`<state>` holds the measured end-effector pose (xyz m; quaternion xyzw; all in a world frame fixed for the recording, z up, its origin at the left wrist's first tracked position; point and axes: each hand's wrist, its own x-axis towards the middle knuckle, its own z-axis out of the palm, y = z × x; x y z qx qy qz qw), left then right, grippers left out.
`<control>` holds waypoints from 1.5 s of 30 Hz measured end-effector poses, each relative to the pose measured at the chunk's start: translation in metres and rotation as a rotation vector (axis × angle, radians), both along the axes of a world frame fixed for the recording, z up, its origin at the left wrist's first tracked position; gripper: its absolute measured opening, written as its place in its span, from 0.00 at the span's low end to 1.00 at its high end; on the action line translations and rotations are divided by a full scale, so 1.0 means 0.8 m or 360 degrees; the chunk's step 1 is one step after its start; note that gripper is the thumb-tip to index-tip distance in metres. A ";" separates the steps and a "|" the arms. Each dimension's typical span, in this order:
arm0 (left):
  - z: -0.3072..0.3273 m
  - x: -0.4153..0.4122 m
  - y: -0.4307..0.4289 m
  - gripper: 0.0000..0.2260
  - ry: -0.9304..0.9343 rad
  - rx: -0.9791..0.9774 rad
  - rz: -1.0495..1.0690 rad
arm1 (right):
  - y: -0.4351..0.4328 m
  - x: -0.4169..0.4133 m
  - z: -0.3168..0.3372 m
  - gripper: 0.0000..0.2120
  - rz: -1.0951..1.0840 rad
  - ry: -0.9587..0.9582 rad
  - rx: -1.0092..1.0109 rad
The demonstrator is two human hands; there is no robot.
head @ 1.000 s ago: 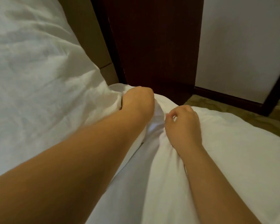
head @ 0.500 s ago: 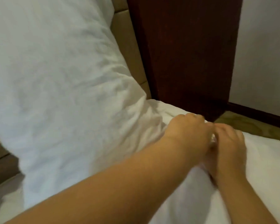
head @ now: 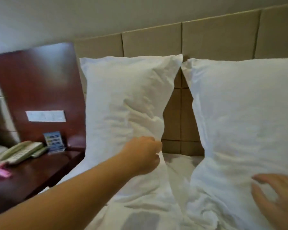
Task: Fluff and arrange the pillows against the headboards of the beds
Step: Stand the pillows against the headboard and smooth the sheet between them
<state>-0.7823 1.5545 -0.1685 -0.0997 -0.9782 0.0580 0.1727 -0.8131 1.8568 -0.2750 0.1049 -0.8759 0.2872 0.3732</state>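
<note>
Two white pillows stand upright against the beige padded headboard (head: 173, 113). The left pillow (head: 123, 100) is pinched in at its right edge, where my left hand (head: 143, 155) is closed on the fabric low down. The right pillow (head: 243, 122) leans beside it with a narrow gap between them. My right hand (head: 273, 195) lies with fingers spread on the lower part of the right pillow. Both pillows rest on the white bed sheet (head: 178, 171).
A dark red wooden nightstand (head: 32, 171) stands at the left with a telephone (head: 20, 151), a small blue card (head: 54, 141) and a pink item (head: 0, 170). A wooden panel (head: 40, 83) with a white switch plate rises behind it.
The view has swung from the bed's far corner to face the headboard. My hands have left the bunched fabric there; the left now grips the left pillow, the right rests open on the right pillow.
</note>
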 end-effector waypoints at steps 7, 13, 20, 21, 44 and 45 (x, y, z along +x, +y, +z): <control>0.025 0.060 -0.189 0.10 -0.0100 0.0089 0.0455 | -0.284 0.027 0.070 0.10 0.0454 -0.0414 0.0289; 0.045 0.107 -0.317 0.07 -0.0156 0.0214 0.0488 | -0.466 0.049 0.119 0.12 0.0604 -0.0586 0.0604; 0.028 0.108 -0.485 0.08 -0.0167 0.0457 0.0359 | -0.654 0.055 0.145 0.12 0.0619 -0.0516 0.0895; 0.023 0.105 -0.510 0.08 -0.0173 0.0486 0.0362 | -0.685 0.051 0.149 0.12 0.0625 -0.0521 0.0919; 0.267 -0.193 -0.737 0.10 -0.0430 0.0561 -0.0121 | -0.907 -0.224 0.450 0.09 0.0076 -0.0723 0.0642; 0.291 -0.213 -0.713 0.10 -0.0437 0.0511 -0.0188 | -0.873 -0.236 0.466 0.10 -0.0010 -0.0720 0.0601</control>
